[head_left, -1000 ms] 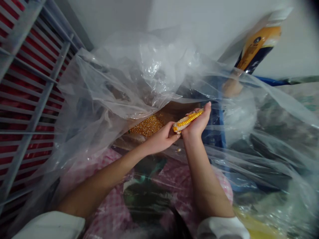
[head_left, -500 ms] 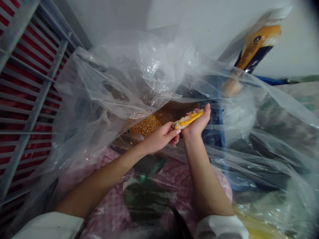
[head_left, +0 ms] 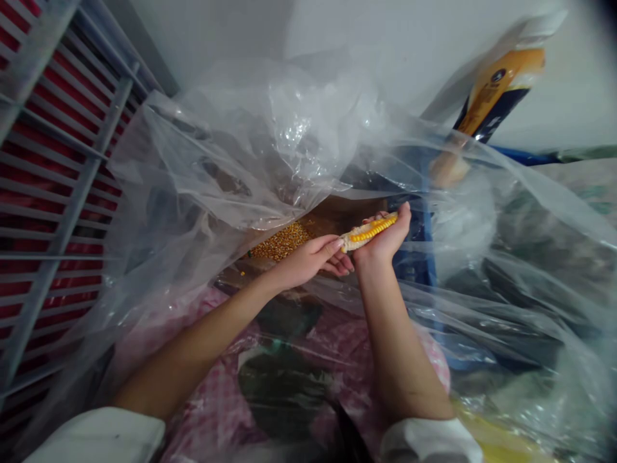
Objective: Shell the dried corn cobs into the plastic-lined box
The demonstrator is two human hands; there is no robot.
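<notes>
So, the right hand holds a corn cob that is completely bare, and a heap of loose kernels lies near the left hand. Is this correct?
Not quite: the corn cob is not bare. The head view shows yellow kernels along it. The right hand does hold it, and the heap of loose kernels lies near the left hand.

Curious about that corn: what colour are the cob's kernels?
The kernels on the cob are yellow, best seen in the head view.
</notes>
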